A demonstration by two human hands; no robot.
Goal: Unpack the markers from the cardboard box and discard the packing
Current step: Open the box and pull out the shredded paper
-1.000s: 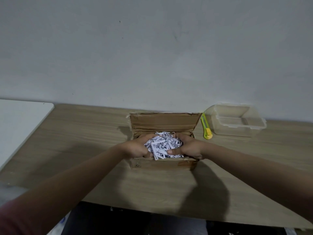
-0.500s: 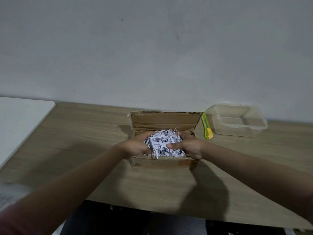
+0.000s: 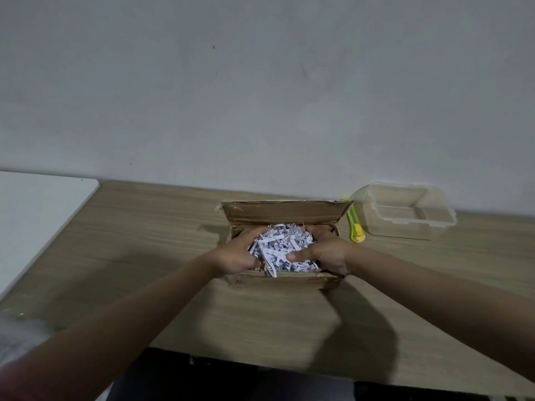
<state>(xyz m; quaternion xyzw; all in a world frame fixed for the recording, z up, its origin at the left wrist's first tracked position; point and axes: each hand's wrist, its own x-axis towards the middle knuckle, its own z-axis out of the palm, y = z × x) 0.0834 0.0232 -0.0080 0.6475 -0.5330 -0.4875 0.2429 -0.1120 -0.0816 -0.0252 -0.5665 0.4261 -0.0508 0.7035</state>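
I have both hands down in the one open cardboard box (image 3: 282, 218) at the middle of the desk (image 3: 144, 244), my left hand (image 3: 236, 254) and right hand (image 3: 325, 253) each with its grip curled round the single heap of shredded paper packing (image 3: 282, 246), which is not yet lifted clear. By my reckoning the task is early: box open, packing undiscarded, and I count no markers showing, presumably buried. Beside the box I count one yellow-green utility knife (image 3: 355, 227) and one clear plastic container (image 3: 405, 209)
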